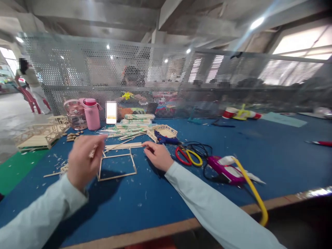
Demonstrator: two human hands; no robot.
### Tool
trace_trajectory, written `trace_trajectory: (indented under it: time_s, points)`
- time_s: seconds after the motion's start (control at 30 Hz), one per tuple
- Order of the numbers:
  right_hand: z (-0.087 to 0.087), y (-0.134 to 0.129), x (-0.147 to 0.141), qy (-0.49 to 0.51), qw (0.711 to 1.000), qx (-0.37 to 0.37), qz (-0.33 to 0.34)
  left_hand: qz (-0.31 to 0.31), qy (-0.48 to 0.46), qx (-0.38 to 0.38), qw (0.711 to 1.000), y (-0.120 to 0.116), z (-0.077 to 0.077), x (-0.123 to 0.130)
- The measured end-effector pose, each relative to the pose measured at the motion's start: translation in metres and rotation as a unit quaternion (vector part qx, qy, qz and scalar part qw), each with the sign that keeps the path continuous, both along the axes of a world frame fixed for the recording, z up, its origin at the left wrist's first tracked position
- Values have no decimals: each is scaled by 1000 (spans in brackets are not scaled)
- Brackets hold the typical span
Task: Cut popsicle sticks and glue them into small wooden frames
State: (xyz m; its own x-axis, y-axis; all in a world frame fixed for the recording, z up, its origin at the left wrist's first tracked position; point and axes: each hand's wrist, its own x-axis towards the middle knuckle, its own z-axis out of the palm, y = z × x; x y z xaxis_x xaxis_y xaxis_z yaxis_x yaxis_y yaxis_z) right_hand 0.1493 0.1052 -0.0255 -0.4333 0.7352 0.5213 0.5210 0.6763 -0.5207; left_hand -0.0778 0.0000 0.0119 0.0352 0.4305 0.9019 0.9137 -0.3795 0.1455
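Note:
My left hand (85, 160) is raised over the left side of the wooden stick frame (118, 176). Its fingers are curled and smeared by motion, and a small pale thing shows between them, too blurred to name. Thin sticks form the frame, an open rectangle lying on the blue table with short uprights at its far corners. Beyond it lies a row of loose wooden sticks (124, 146). My right hand (158, 156) reaches the right end of these, thumb and fingertips bent together at a stick's end; the contact is partly hidden.
To the right lie a blue glue gun (167, 139), red-and-yellow scissors (189, 157) and a purple hot tool (225, 170) with a yellow strap. Packs of sticks (137, 121), a pink bottle (92, 116) and stick models (38, 136) stand behind. A perforated screen (98, 65) bounds the far edge.

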Motion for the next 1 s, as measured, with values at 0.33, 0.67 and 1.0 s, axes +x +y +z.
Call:
trace_trajectory:
  time_s: [0.33,0.67,1.0]
  points:
    - [5,-13,-1,-12,988,-1,155,104,-74,-142,982,46,-45,-74]
    - [-1,-20,-32,-180,968,-60,166,-8,-48,31,998,3,-15,-11]
    - [1,-12,-13,-42,964,-194,175,-40,84,-292,952,-6,-56,59]
